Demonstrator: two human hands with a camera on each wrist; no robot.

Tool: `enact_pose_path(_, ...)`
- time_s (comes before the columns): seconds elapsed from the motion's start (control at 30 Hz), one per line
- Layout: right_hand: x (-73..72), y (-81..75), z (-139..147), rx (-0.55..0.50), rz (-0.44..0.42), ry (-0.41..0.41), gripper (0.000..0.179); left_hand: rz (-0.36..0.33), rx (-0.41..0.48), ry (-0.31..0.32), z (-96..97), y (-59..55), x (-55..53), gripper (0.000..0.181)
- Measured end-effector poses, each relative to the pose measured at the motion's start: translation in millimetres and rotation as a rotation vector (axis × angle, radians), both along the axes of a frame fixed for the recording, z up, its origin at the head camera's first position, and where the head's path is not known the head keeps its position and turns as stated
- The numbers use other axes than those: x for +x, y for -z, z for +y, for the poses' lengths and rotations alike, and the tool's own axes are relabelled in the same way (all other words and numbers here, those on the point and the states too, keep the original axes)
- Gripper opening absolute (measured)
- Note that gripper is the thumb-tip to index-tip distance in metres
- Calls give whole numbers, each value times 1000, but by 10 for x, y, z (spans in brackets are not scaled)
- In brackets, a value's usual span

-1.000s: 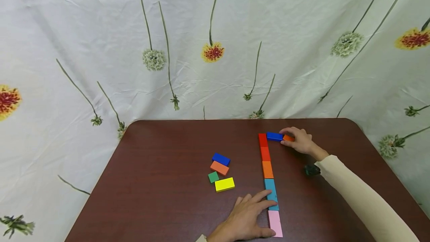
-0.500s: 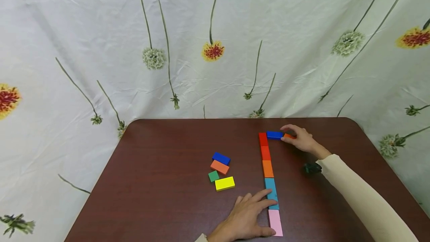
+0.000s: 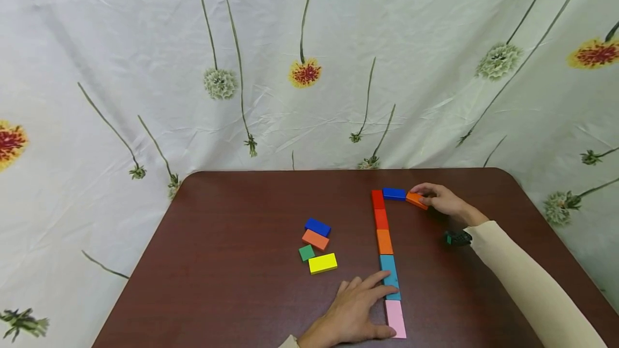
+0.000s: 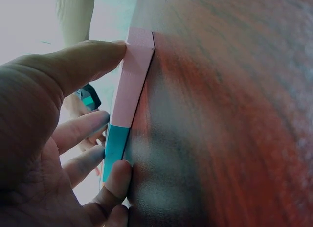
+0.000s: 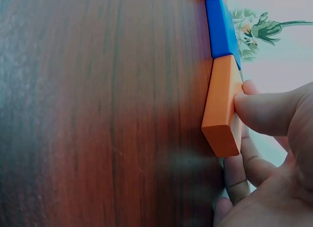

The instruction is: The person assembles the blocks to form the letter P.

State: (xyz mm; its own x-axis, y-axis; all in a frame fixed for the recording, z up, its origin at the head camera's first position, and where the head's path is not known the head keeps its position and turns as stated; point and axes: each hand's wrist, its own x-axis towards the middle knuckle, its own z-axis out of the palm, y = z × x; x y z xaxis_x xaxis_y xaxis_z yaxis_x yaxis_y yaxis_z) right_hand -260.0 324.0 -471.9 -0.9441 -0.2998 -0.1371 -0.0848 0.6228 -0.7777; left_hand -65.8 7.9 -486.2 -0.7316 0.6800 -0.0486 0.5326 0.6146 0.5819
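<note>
In the head view a straight line of blocks runs up the table: a pink block (image 3: 395, 320), a light blue block (image 3: 388, 263), an orange block (image 3: 384, 241) and two red blocks (image 3: 381, 219). A dark blue block (image 3: 394, 194) extends rightward from the far end. Against it, set at an angle, lies a second orange block (image 5: 221, 92), which my right hand (image 3: 446, 201) pinches between thumb and fingers. My left hand (image 3: 355, 310) rests with spread fingers along the line, thumb touching the pink block, fingertips on the light blue block.
Left of the line lie a loose blue block (image 3: 317, 227), an orange-red block (image 3: 315, 240), a green block (image 3: 307, 253) and a yellow block (image 3: 323, 263). The brown table (image 3: 217, 262) ends at a flowered cloth (image 3: 271, 69) behind.
My right hand has shifted slightly right along the second orange block, uncovering more of it. That block now angles away from the dark blue one. My left hand stays in place.
</note>
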Motion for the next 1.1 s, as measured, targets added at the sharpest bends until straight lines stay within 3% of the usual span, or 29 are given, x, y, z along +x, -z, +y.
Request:
enact_pose_path(0.3,-27,33,-30,-29,5,48,34,27,10,6,-6,16,5,65)
enact_pose_path(0.5,-21,-171,-227,-115,37,46,41,14,0,9,-13,8,1,65)
enact_pose_path(0.63,-1,-305,-500,-111,75,-62,39,21,-2,9,-12,4,-2,64)
enact_pose_path(0.77,32,-335,-793,-77,104,-246,33,9,-5,15,-14,9,-9,64)
enact_pose_path(0.9,38,-338,-1077,-64,68,-399,31,-13,-9,21,-19,8,-21,63)
enact_pose_path(1.1,-63,-337,-1404,-40,-78,-549,35,-20,-5,28,-17,13,-26,63)
